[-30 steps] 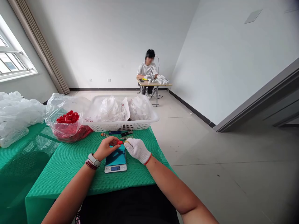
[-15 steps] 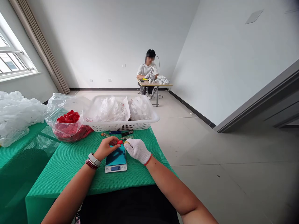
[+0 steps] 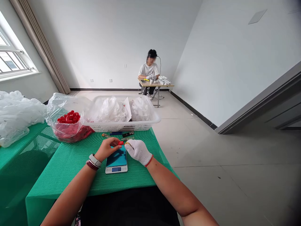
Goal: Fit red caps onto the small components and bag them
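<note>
two hands sit over a scale: the bare left hand pinches a red cap at its fingertips, just beside the curled gloved right hand, whose grip i cannot tell.

**Red plastic cap** pinched at the fingertips of my left grip, just above the far edge of the digital scale. A small yellowish piece, too small to identify, sits at the tips of my white-gloved right grip, just beside the cap. The scale lies flat on the green mesh-covered desk, its dark teal platform beneath both grips, its display lit.
</note>
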{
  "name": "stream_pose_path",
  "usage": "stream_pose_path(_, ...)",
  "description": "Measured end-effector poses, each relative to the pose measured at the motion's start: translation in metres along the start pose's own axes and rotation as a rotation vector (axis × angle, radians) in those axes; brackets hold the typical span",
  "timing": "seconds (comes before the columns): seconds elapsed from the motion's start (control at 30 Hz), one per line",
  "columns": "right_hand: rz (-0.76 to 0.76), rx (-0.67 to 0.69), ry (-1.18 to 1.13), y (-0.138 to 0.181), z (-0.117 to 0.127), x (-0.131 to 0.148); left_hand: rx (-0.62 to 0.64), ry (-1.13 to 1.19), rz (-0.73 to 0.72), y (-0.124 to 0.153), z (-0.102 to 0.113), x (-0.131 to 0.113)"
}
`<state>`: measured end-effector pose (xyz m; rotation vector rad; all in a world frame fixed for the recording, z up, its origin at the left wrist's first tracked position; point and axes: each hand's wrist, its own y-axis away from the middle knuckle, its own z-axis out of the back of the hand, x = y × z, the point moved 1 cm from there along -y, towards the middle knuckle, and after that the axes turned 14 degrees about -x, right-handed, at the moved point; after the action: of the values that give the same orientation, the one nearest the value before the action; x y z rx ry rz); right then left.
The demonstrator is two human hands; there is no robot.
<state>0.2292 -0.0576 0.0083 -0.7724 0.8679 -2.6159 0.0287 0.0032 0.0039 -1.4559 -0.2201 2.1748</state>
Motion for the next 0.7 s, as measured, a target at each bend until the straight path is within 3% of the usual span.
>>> stream_pose_path(0.7, -0.012, -0.023, 0.005, -0.0018, 0.002, -0.0001, 0.002, 0.0, -0.012, -0.0002, 0.002, -0.0007)
